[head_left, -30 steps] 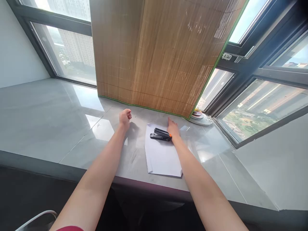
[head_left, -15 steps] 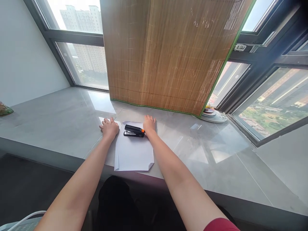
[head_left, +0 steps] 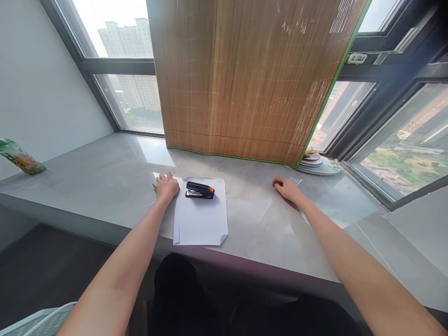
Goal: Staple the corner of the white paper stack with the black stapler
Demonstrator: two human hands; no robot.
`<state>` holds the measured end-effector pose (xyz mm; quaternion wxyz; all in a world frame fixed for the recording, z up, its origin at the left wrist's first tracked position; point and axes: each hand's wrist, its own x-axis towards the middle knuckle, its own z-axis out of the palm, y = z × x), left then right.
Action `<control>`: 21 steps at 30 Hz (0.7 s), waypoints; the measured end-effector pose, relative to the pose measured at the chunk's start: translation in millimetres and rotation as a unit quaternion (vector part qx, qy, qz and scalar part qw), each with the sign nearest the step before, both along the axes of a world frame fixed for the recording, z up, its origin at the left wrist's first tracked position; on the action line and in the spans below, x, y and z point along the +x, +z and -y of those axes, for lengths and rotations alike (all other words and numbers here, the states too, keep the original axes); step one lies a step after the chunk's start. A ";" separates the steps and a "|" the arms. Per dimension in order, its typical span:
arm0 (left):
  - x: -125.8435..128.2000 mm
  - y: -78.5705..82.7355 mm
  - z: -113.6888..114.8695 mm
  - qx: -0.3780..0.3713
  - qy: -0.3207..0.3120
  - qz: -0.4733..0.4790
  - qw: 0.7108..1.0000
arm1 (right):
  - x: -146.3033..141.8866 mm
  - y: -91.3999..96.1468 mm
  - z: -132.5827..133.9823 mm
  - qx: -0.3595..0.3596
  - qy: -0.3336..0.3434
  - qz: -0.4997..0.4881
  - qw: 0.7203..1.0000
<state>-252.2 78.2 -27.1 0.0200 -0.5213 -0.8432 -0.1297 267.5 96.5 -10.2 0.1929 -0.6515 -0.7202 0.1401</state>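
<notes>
Your right hand (head_left: 287, 189) has left the stapler (head_left: 200, 190) and slid well off to the right since half a second ago. At far left a green packet (head_left: 19, 157) lies on the sill (head_left: 87, 177). Your left hand (head_left: 166, 186) rests flat, gripping nothing, on the white paper's (head_left: 201, 221) left edge. The stapler lies on the paper's far end. Your right hand, loosely curled, presses the bare sill, holding nothing. Plates (head_left: 317, 164) sit beyond.

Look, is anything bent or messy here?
Yes: the paper has its two near corners folded over. The stapler sits on top; the left hand rests at its edge.
</notes>
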 end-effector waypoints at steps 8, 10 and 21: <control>0.6 7.9 2.8 0.004 0.006 0.022 1.000 | 73.5 -42.1 23.9 0.072 -0.055 -0.030 0.995; 3.4 10.9 7.3 0.006 0.024 0.030 0.999 | 75.0 -41.5 25.6 0.064 -0.059 -0.109 0.990; 20.0 7.7 53.1 -0.021 0.009 0.044 0.999 | 67.3 -14.9 34.1 0.099 -0.091 -0.307 0.942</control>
